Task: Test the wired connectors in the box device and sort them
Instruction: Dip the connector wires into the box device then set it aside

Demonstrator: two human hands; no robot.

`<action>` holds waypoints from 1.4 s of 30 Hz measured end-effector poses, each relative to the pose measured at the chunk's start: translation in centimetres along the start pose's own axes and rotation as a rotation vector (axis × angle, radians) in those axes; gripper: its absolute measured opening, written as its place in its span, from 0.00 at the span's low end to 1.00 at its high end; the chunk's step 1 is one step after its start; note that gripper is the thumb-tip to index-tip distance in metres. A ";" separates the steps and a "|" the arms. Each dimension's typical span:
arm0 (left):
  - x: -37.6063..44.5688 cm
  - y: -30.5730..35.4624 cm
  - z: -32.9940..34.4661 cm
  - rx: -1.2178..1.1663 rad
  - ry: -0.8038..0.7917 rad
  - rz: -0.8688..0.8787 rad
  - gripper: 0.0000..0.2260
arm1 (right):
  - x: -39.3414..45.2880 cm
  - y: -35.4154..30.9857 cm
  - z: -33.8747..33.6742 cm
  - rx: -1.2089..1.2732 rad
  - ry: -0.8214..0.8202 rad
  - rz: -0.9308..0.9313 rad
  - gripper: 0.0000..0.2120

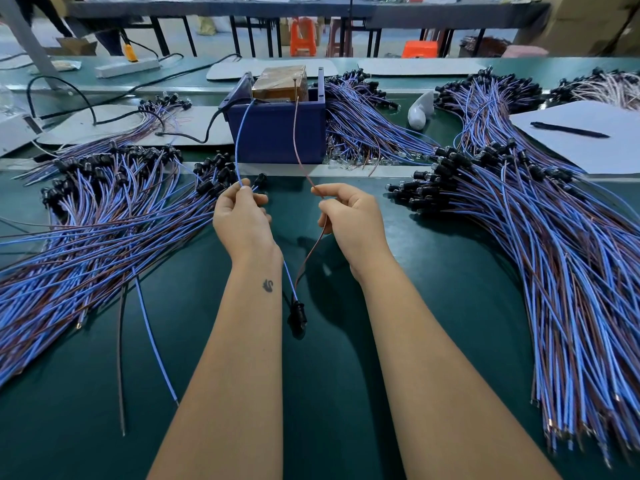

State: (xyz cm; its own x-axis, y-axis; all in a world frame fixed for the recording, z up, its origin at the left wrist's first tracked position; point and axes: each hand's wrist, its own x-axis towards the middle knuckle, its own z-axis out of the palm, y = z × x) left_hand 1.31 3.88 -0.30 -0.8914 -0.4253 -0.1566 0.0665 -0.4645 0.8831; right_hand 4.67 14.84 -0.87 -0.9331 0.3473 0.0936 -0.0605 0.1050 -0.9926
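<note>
The black connector [297,315] dangles between the wrists. From it the blue lead [239,147], pinched by the left hand [242,216], and the brown lead [297,133], pinched by the right hand [349,216], run straight ahead, tips up at the blue test box [277,133].

The surface [346,341] was a deep teal green. The box device [277,133] was dark navy blue with a tan-brown block [280,83] sitting in it. One held wire [240,143] was light blue, the other wire [297,133] reddish brown, both ending in a black connector [297,315]. The wire piles [554,254] were mostly blue mixed with brown, tipped with black. A black pen [569,129] lay on white paper [588,147]. Orange stools [303,36] showed out back.
</note>
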 end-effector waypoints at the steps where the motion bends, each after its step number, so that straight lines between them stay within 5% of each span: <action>1: 0.0 0.0 0.0 -0.001 0.002 -0.002 0.07 | 0.0 0.0 0.0 -0.004 0.002 0.002 0.14; 22: 0.0 0.1 -0.2 -0.014 -0.005 -0.033 0.08 | -0.2 -0.2 -0.1 0.001 0.041 0.035 0.13; 29: -0.7 -0.4 0.5 0.301 -0.321 -0.002 0.07 | -0.6 -0.4 0.0 0.034 0.041 -0.035 0.12; 36: -1.6 -0.1 0.8 0.306 -0.516 -0.073 0.05 | -1.0 -0.7 0.3 -0.007 -0.039 -0.085 0.11; 42: -1.4 1.2 0.6 -0.262 -0.562 -0.317 0.08 | -0.5 -0.9 -1.0 0.256 -0.163 -0.010 0.09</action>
State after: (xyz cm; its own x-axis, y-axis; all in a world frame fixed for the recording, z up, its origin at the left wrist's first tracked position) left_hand 2.40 4.42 1.26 -0.9778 0.1959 -0.0742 -0.1926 -0.7019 0.6858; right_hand 5.52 15.50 0.02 -0.9753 0.1915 0.1101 -0.1378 -0.1382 -0.9808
